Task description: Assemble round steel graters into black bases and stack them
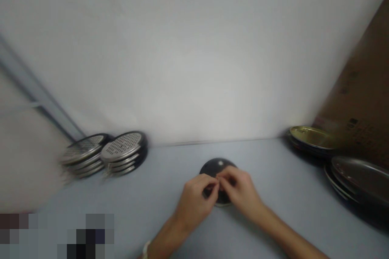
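Observation:
A round, dark, glossy dome-like piece (218, 165) lies on the grey-blue table (170, 162) in front of me. Over it, my left hand (196, 198) and my right hand (240, 188) meet fingertip to fingertip. Both hands are pinched closed. Whatever sits between the fingertips is too small and blurred to name. My hands cover much of the dark piece's near side.
At the left stand two stacks of round, slotted metal discs with dark rims (123, 149) (83, 153). Dark round pans or lids (361, 174) and a yellowish one (313, 136) lie at the right, by a brown cardboard box (364, 89). A pale wall (197, 56) rises behind.

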Demonstrator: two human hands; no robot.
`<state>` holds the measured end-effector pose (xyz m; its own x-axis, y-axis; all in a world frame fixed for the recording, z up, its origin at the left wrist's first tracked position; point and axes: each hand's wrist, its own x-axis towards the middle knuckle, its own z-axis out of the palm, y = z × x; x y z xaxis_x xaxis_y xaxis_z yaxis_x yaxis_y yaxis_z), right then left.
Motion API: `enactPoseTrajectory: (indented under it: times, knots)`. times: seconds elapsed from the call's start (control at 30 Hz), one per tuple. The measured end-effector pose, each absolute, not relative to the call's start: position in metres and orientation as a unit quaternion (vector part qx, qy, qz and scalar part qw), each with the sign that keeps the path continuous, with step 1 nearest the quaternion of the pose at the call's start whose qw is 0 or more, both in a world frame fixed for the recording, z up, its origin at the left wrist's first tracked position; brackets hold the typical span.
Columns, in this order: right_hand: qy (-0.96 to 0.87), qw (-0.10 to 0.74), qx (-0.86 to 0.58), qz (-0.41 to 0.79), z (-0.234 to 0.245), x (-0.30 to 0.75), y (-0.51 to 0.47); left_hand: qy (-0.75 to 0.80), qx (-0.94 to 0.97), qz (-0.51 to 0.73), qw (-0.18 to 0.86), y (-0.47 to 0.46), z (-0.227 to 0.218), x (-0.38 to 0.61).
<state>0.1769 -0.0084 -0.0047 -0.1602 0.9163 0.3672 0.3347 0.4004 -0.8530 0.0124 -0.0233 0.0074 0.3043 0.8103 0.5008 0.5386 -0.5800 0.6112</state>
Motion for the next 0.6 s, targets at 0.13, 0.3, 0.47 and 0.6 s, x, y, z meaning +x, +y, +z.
enactPoseTrajectory:
  times: [0.13, 0.3, 0.47, 0.6]
  knots:
    - [-0.694, 0.470, -0.450, 0.309, -0.0065, 0.1761, -0.0091, 0.436, 0.785, 0.412, 0.157, -0.0239, 0.0028, 0.0137]
    - [-0.668, 0.474, -0.461, 0.342, -0.0060, 0.1736, -0.0105, 0.440, 0.779, 0.425, 0.134, -0.0251, 0.0012, 0.0153]
    - [-0.616, 0.484, -0.473, 0.404, -0.0037, 0.1693, -0.0114, 0.436, 0.774, 0.448, 0.103, -0.0271, 0.0006, 0.0177]
    - [-0.612, 0.471, -0.456, 0.442, -0.0034, 0.1687, -0.0108, 0.443, 0.775, 0.442, 0.083, -0.0251, -0.0028, 0.0178]
